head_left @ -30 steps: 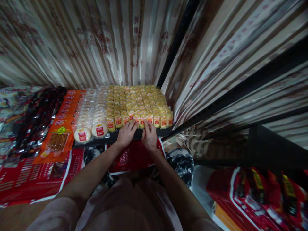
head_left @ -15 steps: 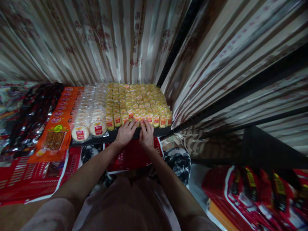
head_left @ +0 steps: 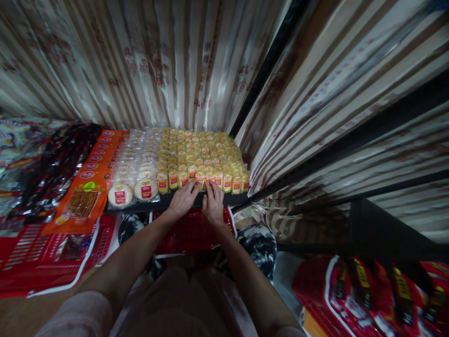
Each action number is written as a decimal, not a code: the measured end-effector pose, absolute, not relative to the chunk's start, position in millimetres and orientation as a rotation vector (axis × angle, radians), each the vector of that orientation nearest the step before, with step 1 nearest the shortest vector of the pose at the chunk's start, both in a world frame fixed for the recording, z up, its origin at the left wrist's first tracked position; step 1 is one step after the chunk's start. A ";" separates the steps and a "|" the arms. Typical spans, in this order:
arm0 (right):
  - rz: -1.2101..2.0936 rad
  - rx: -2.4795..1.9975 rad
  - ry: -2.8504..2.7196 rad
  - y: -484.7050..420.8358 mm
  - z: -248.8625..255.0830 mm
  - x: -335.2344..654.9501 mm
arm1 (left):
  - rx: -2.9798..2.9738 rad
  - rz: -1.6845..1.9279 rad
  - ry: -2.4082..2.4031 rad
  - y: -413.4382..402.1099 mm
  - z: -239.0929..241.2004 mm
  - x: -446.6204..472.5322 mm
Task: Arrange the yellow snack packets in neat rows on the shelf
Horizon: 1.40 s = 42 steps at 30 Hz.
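Observation:
Small yellow-wrapped snack packs (head_left: 201,150) with red labels stand in tight rows on the dark shelf (head_left: 164,201). My left hand (head_left: 184,199) reaches to the middle of the front row, its stretched fingertips against the packs there. Just to its right, my right hand (head_left: 213,206) touches the neighbouring packs with extended fingers. Neither hand lifts a pack off the shelf. The fingers partly cover the lower front of the packs they touch. Left of these rows are clear-wrapped round white crackers (head_left: 145,189), also with red labels.
Orange snack bags (head_left: 82,203) and dark glossy packages (head_left: 52,168) lie farther left. A red basket (head_left: 42,267) is below them, another red basket (head_left: 189,234) beneath my hands. Striped plastic sheeting (head_left: 168,61) hangs behind. Red packages (head_left: 379,290) sit at lower right.
The view has tilted slightly, so the shelf goods appear a little lower. Both hands stay at the front row, with only slight finger movement.

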State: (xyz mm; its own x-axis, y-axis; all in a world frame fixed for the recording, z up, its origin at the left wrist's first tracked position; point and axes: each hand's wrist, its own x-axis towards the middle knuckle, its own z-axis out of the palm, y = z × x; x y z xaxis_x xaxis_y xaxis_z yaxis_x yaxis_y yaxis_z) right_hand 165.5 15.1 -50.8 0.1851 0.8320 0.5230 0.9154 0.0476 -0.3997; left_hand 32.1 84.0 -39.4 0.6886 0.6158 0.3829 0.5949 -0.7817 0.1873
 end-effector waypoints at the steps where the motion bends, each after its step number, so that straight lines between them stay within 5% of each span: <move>1: -0.152 -1.787 -1.659 15.1 -50.5 165.8 | 2.845 0.659 1.024 83.4 -38.4 31.6; 26: -0.337 -1.782 -1.826 29.0 -35.4 164.5 | 2.596 0.678 1.045 78.5 -35.9 33.0; 42: -0.484 -1.567 -1.823 40.4 -56.2 173.0 | 2.986 0.823 0.999 78.0 -39.8 37.0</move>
